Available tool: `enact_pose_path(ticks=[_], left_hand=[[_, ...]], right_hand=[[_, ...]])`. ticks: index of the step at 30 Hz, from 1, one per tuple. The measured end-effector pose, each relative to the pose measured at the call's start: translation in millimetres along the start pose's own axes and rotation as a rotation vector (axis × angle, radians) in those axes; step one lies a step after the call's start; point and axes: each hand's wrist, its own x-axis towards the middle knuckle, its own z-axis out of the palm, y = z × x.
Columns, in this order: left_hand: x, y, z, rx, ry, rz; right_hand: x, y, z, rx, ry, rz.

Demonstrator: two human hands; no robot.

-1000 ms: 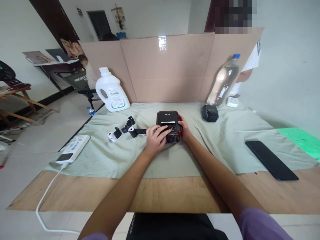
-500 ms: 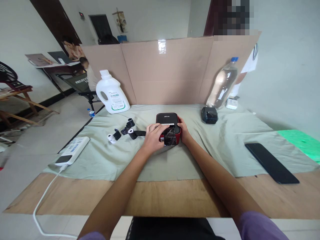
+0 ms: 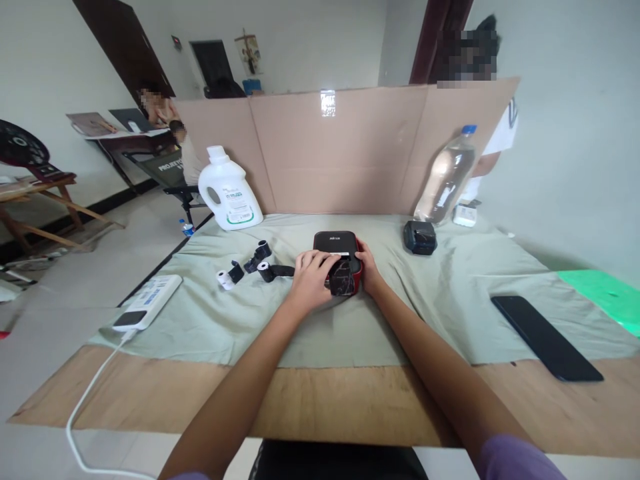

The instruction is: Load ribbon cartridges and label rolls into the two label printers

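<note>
Head view, nearest first: I see bare wood at the near edge of the surface (image 3: pixel 350 400), and beyond it a pale green cloth (image 3: pixel 240 327) spread over the rest. My two forearms run up from the bottom of the frame and meet at the middle of the cloth. At the near left a white power bank (image 3: pixel 147 301) lies on the cloth's edge with a white cable (image 3: pixel 83 413) trailing off toward me; at the near right a black phone (image 3: pixel 546 338) lies flat, with a bright green sheet (image 3: pixel 603 293) past it at the far right.

The left hand (image 3: pixel 311 280) rests on the front left of a small black and red printer (image 3: pixel 341 261) — its fingers (image 3: pixel 320 261) are curled over the top and front, pressing on the dark patterned piece at the printer's mouth. The right hand (image 3: pixel 369 268) cups the printer's right side, fingers closed against the red shell. The printer sits on the cloth, about centre.

Just left of the printer lie black rolls (image 3: pixel 261 261) with a loose dark strip, and a small white roll (image 3: pixel 223 279) beside them. Farther back a white detergent jug (image 3: pixel 229 191) stands at the left, a second small black device (image 3: pixel 419 237) sits at the right, and a clear water bottle (image 3: pixel 447 175) leans against the cardboard screen (image 3: pixel 340 153) that closes off the back. A small white box (image 3: pixel 465 215) lies beside the bottle — other people are partly visible beyond the screen.
</note>
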Motion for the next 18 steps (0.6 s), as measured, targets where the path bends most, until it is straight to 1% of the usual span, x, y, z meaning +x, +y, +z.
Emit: enact_pose_path(ticks=[5, 8, 10, 12, 14, 16, 18], left_hand=[[-8, -5, 2.2, -0.026, 0.041, -0.055], [-16, -10, 8.6, -0.065, 0.059, -0.090], [-21, -13, 16.0, -0.136, 0.108, -0.145], [-25, -17, 24.0, -0.288, 0.165, -0.230], [-26, -21, 30.3, -0.512, 0.167, -0.328], [-25, -25, 33.1, -0.707, 0.117, -0.412], [-20, -30, 31.6, -0.790, 0.068, -0.451]], right_hand=[[0, 0, 0, 0.010, 0.005, 0.011], [2, 2, 1, 0.019, 0.013, 0.008], [1, 2, -1, 0.009, 0.033, 0.022], [-3, -1, -5, -0.032, 0.040, 0.039], [-13, -8, -13, -0.100, -0.018, 0.042], [-27, -19, -22, -0.198, -0.153, 0.029], [-42, -30, -29, -0.339, -0.280, -0.009]])
